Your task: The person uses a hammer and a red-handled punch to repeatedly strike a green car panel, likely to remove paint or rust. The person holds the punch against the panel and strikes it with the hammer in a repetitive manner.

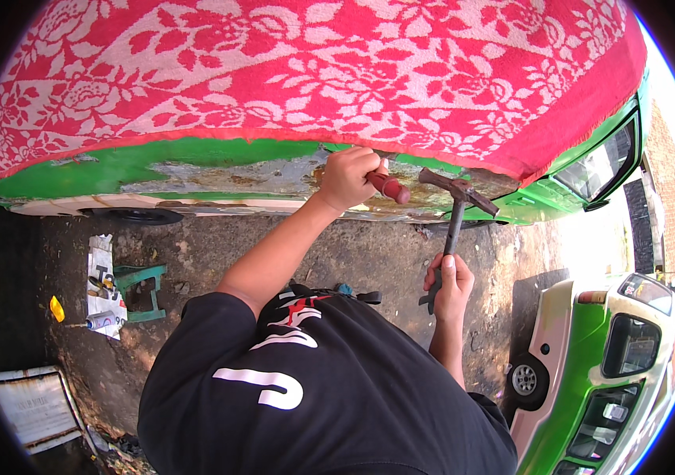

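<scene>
My left hand (347, 179) is closed around a tool with a dark red handle (390, 188), held against the side of a green vehicle (171, 165). The tool's working end is hidden behind my fist and the body panel, so its exact kind does not show. My right hand (450, 286) grips a hammer (455, 224) by its dark shaft. The rusty hammer head is up beside the butt of the red handle, with a small gap between them. Around my left hand the panel's paint is scraped down to grey and brown patches.
A red and pink floral cloth (274, 71) drapes over the vehicle. Behind on the left are a green stool (141, 293), a spray can (102, 320) on printed sheets and a yellow object (56, 309). A green and white van (591, 380) stands at the right.
</scene>
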{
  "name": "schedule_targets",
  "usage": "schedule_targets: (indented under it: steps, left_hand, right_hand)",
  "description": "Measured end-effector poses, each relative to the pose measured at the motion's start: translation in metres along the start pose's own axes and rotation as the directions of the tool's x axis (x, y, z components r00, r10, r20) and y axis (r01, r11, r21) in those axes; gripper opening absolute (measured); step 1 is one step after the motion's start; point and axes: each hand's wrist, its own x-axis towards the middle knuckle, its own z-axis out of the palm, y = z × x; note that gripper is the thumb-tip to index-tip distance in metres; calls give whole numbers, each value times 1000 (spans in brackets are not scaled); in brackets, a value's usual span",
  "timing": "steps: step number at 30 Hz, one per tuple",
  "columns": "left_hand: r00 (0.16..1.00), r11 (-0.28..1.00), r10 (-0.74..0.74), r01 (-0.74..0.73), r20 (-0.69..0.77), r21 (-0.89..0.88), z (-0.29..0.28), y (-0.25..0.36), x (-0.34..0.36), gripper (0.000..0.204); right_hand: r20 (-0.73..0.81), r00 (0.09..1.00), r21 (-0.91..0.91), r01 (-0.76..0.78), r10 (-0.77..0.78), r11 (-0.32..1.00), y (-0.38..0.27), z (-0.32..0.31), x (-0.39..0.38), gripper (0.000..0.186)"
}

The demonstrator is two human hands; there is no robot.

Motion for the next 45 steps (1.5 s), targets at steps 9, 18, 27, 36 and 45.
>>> schedule_targets:
  steps: [9, 18, 27, 36, 45]
  left_hand:
    - [1000, 1000, -5, 5, -17, -8, 1, -2, 0, 34]
    - [999, 999, -41, 41, -11, -25, 5, -6, -4, 36]
    - [999, 1000, 20, -20, 47, 6, -3, -9, -14, 31]
    - [996, 996, 86, -86, 2, -14, -6, -2, -5, 32]
    - [997, 997, 75, -75, 18, 5, -8, -6, -9, 33]
  right_hand:
    - [33, 999, -20, 30, -29, 999, 1, 0, 0, 40]
    - [67, 996, -335, 73, -53, 940, 6, 10, -5, 43]
    - [38, 994, 44, 97, -98, 994, 18, 1, -10, 47]
    - [20, 998, -1, 63, -63, 998, 22, -8, -8, 43]
    - [32, 997, 21, 73, -74, 997, 21, -6, -9, 41]
